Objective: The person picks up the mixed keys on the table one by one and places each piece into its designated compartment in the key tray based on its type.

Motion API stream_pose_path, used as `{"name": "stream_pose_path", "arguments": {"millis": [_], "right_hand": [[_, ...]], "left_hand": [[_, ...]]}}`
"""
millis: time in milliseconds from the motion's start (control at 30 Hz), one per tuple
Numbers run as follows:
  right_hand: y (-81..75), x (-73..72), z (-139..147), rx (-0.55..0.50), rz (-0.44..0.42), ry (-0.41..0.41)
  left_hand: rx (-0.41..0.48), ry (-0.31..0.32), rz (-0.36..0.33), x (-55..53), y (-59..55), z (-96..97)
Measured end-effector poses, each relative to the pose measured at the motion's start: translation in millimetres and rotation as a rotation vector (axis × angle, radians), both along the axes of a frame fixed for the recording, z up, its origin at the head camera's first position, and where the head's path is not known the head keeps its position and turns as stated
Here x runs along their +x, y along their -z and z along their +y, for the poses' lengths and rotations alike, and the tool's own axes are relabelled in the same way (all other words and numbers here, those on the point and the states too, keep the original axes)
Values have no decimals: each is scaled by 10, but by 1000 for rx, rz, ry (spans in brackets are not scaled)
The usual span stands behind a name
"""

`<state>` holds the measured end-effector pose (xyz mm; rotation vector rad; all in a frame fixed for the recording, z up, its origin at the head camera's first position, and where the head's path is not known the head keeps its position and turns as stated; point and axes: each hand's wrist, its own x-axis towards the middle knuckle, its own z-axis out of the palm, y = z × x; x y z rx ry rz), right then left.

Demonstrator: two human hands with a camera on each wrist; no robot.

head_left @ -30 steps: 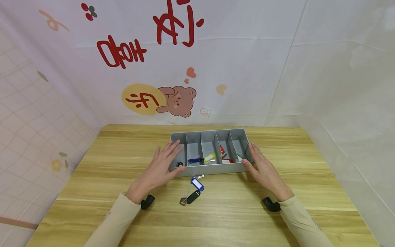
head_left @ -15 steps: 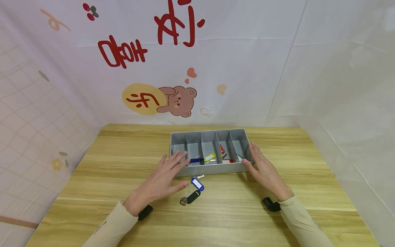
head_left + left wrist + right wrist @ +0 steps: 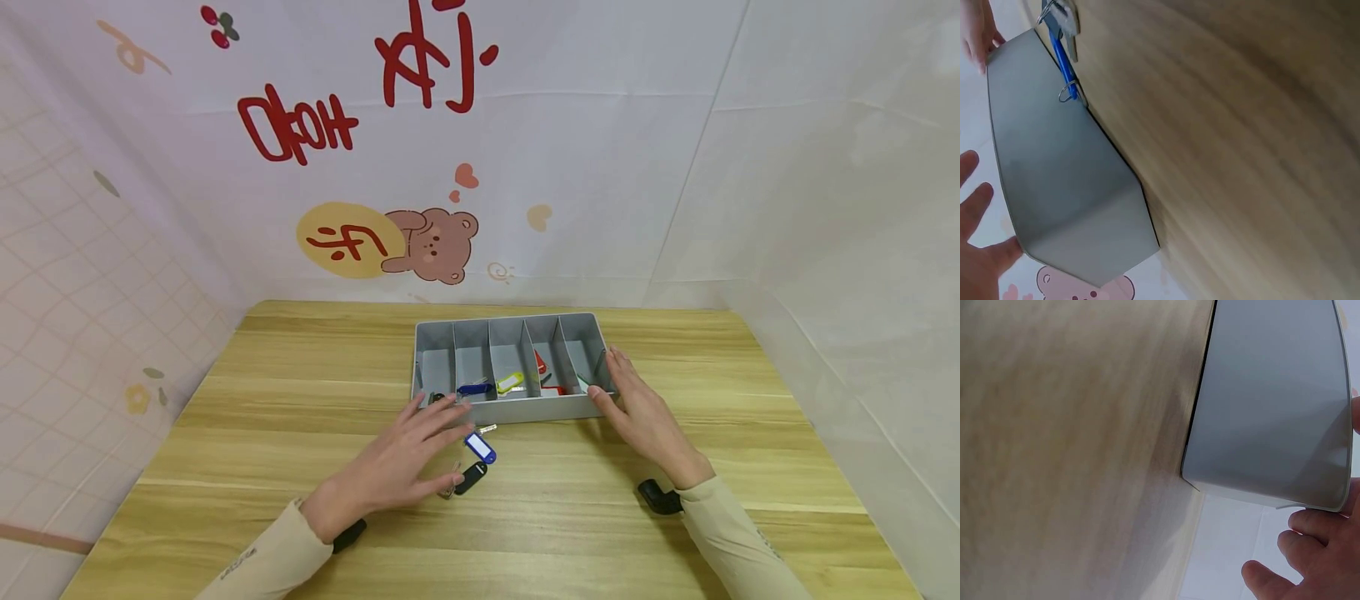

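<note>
A grey five-compartment tray (image 3: 525,410) stands on the wooden table. My left hand (image 3: 401,461), fingers spread and holding nothing, is at the tray's front left. Its thumb overlaps a metal key (image 3: 447,493) beside a black key tag (image 3: 471,478); contact cannot be told. Just behind lies a blue key tag (image 3: 480,447) with its key, before the tray's front wall. My right hand (image 3: 647,423) rests at the tray's right front corner, thumb at the front rim and straight fingers along the end wall. In the right wrist view, its fingers (image 3: 1310,547) touch that corner.
Inside the tray, from left to right, lie a dark tag (image 3: 438,398), a blue tag (image 3: 474,389), a yellow tag (image 3: 510,382), red tags (image 3: 552,391) and a pale green piece (image 3: 582,384). Printed cloth (image 3: 585,150) hangs behind the table.
My left hand has left the tray's left end and come toward me and slightly right, over the key by the black tag. My right hand and the tray stay put.
</note>
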<state>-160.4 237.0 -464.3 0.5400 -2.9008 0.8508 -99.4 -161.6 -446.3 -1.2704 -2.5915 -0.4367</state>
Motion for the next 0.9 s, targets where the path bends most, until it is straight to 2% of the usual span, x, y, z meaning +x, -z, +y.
{"name": "stream_pose_path", "arguments": {"millis": [133,267,467,633,900], "right_hand": [[0,-1,7,-6,-1,-2],[0,0,10,-9,-1,-4],[-3,2,9,-8,0,-3],[2,1,7,-6,0,0],[5,0,7,-4,-1,1]], "left_hand": [[31,52,35,19,7,10],[66,130,63,26,29,13],[89,203,48,36,84,7],[74,183,-48,72,116,-10],[57,103,-322,103,118,-41]]}}
